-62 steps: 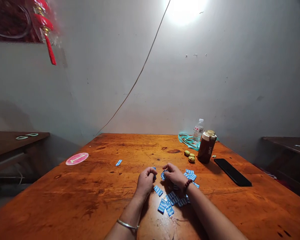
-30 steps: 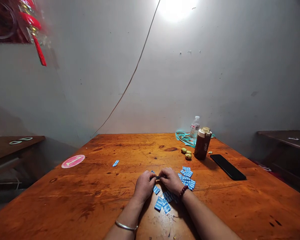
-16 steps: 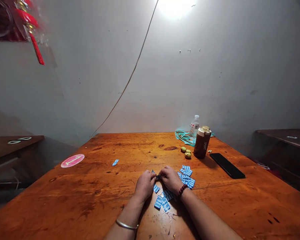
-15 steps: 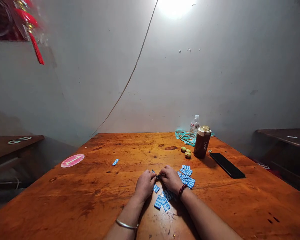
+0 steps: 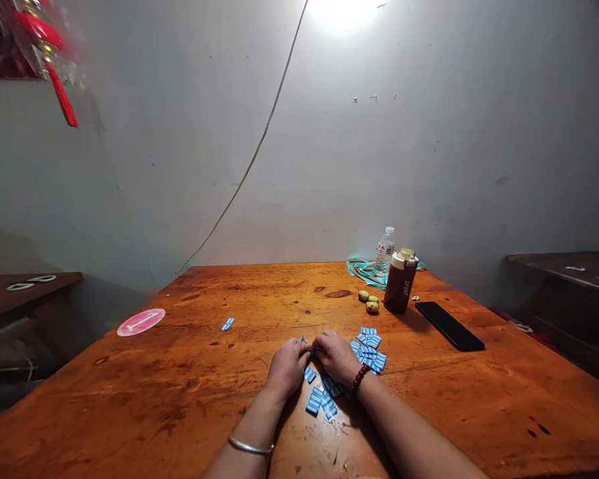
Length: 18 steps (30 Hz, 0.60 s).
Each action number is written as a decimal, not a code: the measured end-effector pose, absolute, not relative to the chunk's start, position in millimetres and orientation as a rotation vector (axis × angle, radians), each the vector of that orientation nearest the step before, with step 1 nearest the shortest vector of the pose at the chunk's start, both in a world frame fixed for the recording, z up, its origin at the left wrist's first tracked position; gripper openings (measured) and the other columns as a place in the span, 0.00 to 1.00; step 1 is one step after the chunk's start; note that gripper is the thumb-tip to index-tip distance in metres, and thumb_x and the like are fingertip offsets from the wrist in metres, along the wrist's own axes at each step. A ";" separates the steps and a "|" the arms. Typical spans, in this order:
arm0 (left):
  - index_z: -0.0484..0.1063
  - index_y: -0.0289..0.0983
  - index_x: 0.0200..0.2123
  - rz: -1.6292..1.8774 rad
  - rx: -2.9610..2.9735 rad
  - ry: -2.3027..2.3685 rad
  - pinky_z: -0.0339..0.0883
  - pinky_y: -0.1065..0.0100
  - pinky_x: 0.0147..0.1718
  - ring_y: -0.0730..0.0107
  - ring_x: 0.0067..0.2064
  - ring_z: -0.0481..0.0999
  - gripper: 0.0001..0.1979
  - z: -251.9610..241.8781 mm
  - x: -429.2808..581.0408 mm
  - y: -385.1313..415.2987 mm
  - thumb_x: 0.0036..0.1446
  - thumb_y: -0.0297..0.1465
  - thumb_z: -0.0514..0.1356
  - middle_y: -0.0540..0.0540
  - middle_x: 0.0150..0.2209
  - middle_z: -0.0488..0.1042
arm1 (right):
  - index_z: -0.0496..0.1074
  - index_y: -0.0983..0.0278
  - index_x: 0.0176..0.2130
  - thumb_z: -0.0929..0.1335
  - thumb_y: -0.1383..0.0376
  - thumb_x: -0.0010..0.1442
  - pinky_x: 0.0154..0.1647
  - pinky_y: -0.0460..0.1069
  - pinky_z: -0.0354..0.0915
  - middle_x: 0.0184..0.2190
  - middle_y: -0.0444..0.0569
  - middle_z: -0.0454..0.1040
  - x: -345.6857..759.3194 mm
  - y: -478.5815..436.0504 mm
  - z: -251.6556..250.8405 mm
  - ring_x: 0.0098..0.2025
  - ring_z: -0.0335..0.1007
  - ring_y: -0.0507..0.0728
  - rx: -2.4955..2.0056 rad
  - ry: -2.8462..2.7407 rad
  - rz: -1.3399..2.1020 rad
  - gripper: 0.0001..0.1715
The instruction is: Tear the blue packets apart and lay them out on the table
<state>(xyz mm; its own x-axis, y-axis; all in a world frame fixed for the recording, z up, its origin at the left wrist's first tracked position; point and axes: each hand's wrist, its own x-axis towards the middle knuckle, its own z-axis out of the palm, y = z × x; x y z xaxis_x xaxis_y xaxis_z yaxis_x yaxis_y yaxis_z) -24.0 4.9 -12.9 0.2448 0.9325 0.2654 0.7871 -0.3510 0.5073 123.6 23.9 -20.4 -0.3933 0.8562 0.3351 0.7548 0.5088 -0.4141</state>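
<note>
My left hand (image 5: 285, 366) and my right hand (image 5: 336, 356) rest on the wooden table (image 5: 190, 392), fingertips together. Both are closed in a pinch on one small dark piece (image 5: 314, 348) between them; I cannot make out what it is. Several small blue-and-white striped packets (image 5: 321, 401) lie under and in front of my wrists. A second cluster of packets (image 5: 369, 350) sits just right of my right hand. One lone blue packet (image 5: 227, 324) lies apart to the left. A silver bangle is on my left wrist, a dark bead bracelet on my right.
At the back right stand a brown sport flask (image 5: 400, 290), a clear water bottle (image 5: 384, 251) and a teal cord (image 5: 362, 269). Small green fruits (image 5: 368, 301) lie by the flask. A black phone (image 5: 448, 325) lies right. A pink round sticker (image 5: 140, 322) sits left.
My hands came together from slightly apart and now pinch one small piece between them. Over the last second they have barely moved; the view drifted a little.
</note>
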 end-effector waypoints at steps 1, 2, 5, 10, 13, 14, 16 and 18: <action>0.73 0.40 0.28 0.761 2.257 1.609 0.53 0.73 0.30 0.70 0.32 0.65 0.10 -13.4 -24.0 5.1 0.52 0.30 0.51 0.48 0.27 0.67 | 0.69 0.64 0.32 0.62 0.70 0.54 0.35 0.44 0.52 0.32 0.47 0.66 123.4 23.3 -20.0 0.36 0.60 0.51 -1.317 -2.248 0.260 0.08; 0.73 0.40 0.28 0.752 2.266 1.616 0.53 0.73 0.30 0.70 0.32 0.65 0.10 -14.0 -23.9 5.4 0.52 0.30 0.51 0.48 0.27 0.67 | 0.69 0.64 0.32 0.62 0.70 0.53 0.35 0.44 0.52 0.32 0.46 0.66 123.3 22.9 -19.7 0.36 0.60 0.52 -1.320 -2.253 0.257 0.07; 0.73 0.39 0.28 0.741 2.282 1.648 0.53 0.73 0.30 0.71 0.32 0.65 0.11 -15.9 -23.6 6.7 0.53 0.30 0.51 0.48 0.28 0.67 | 0.69 0.64 0.31 0.62 0.68 0.53 0.34 0.44 0.52 0.32 0.47 0.66 125.0 22.5 -18.2 0.36 0.60 0.52 -1.347 -2.268 0.251 0.06; 0.72 0.38 0.27 0.711 2.275 1.687 0.52 0.73 0.29 0.71 0.32 0.65 0.11 -14.8 -21.7 7.9 0.53 0.31 0.50 0.48 0.28 0.67 | 0.70 0.64 0.30 0.64 0.65 0.52 0.33 0.44 0.52 0.32 0.47 0.68 132.9 23.5 -13.8 0.35 0.61 0.52 -1.450 -2.235 0.250 0.06; 0.72 0.38 0.27 0.697 2.268 1.717 0.52 0.72 0.30 0.71 0.32 0.65 0.11 -13.4 -20.9 6.9 0.54 0.30 0.50 0.47 0.28 0.68 | 0.70 0.64 0.31 0.62 0.66 0.53 0.32 0.44 0.53 0.32 0.47 0.70 136.3 24.2 -12.3 0.35 0.63 0.52 -1.488 -2.231 0.292 0.08; 0.72 0.38 0.27 0.701 2.272 1.715 0.52 0.72 0.30 0.71 0.32 0.65 0.11 -13.5 -20.9 6.7 0.54 0.30 0.50 0.47 0.28 0.67 | 0.71 0.63 0.31 0.62 0.66 0.53 0.31 0.44 0.53 0.31 0.47 0.71 136.7 24.3 -12.1 0.34 0.64 0.52 -1.491 -2.233 0.308 0.09; 0.72 0.38 0.27 0.719 2.290 1.690 0.53 0.73 0.29 0.71 0.32 0.65 0.11 -14.6 -21.6 6.7 0.54 0.30 0.50 0.47 0.27 0.67 | 0.71 0.63 0.32 0.61 0.66 0.54 0.30 0.44 0.53 0.31 0.47 0.72 136.7 24.4 -12.2 0.34 0.65 0.52 -1.492 -2.236 0.325 0.10; 0.73 0.38 0.27 0.739 2.305 1.655 0.53 0.72 0.29 0.71 0.32 0.65 0.12 -16.8 -22.8 7.5 0.54 0.31 0.50 0.47 0.27 0.67 | 0.71 0.62 0.33 0.60 0.66 0.54 0.30 0.43 0.53 0.31 0.46 0.73 136.0 24.3 -12.3 0.34 0.66 0.52 -1.483 -2.234 0.330 0.11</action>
